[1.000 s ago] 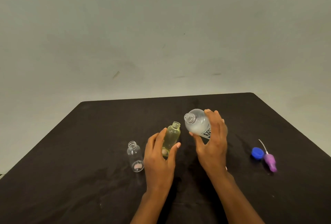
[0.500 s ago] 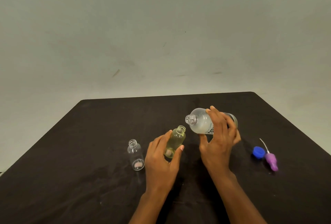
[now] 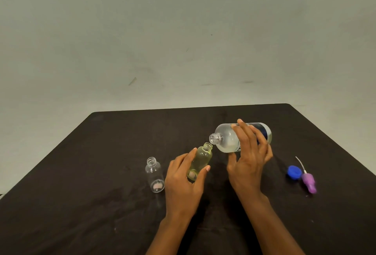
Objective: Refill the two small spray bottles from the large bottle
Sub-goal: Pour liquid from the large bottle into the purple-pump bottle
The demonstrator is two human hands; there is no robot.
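Observation:
My right hand [image 3: 249,159] grips the large clear bottle [image 3: 226,139], which is tipped almost on its side with its open neck pointing left. Its mouth hangs just above the open neck of a small yellowish bottle [image 3: 201,158]. My left hand [image 3: 183,179] holds that small bottle, which leans to the right towards the large one. A second small clear bottle [image 3: 154,174], uncapped, stands upright on the black table [image 3: 81,173] to the left of my left hand. A little liquid shows in the large bottle's lower side.
A blue cap [image 3: 294,171] and a purple spray head [image 3: 308,181] with its white tube lie on the table to the right of my right hand. A plain pale wall rises behind the table's far edge.
The large bottle has tipped further, from upright-leaning to nearly horizontal, and moved up and right. The yellowish bottle has tilted towards it, so the two necks are now close together.

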